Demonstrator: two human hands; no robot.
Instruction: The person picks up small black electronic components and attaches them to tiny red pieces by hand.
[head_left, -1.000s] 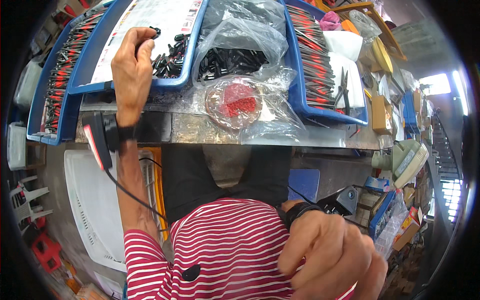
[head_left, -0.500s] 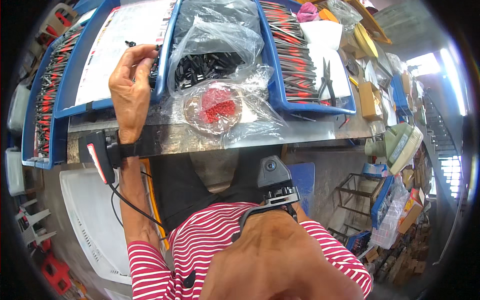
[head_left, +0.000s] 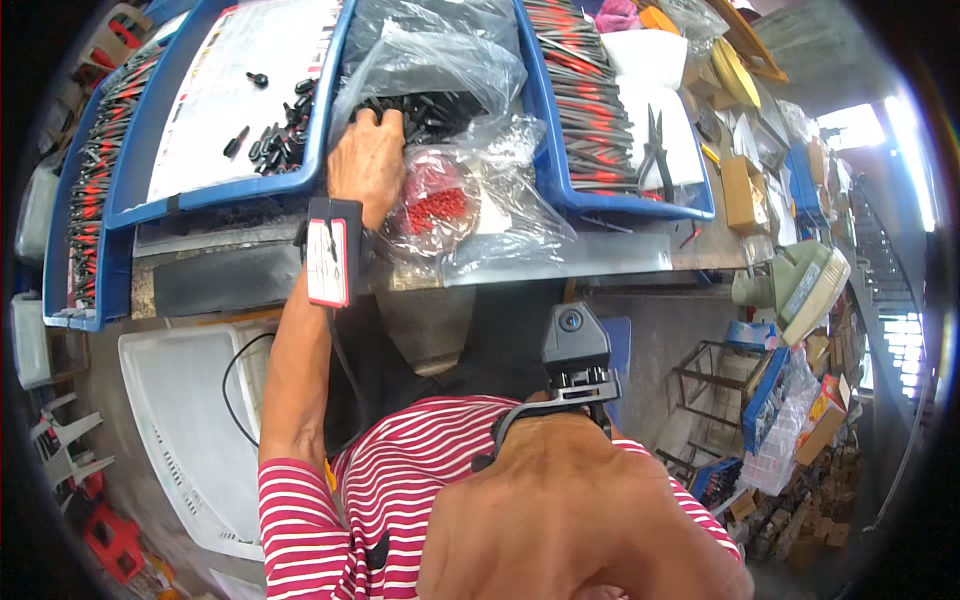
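Note:
My left hand (head_left: 368, 165) reaches over the near edge of an open clear plastic bag (head_left: 440, 62) holding small black plastic pieces (head_left: 438, 114). Its fingers are bent, and the tips are hidden among the pieces. More such black pieces (head_left: 280, 142) lie on a white printed sheet (head_left: 205, 120) in the blue tray (head_left: 225, 200) just left of the hand. My right hand (head_left: 580, 510) is raised close to the camera, its back showing and its fingers hidden. To the right of my left hand, small red pieces (head_left: 435, 208) sit in a round dish under clear film.
Blue trays of slender red-and-black pieces (head_left: 580, 100) stand at the right and far left (head_left: 92, 190). Pliers (head_left: 656, 155) lie in the right tray. A cable hangs from the box (head_left: 334, 250) on my left wrist. A white plastic bin (head_left: 185, 430) stands below the table.
My left hand has moved right, from the tray with the white sheet to the bag, uncovering the black pieces in the tray. My right hand has shifted slightly right.

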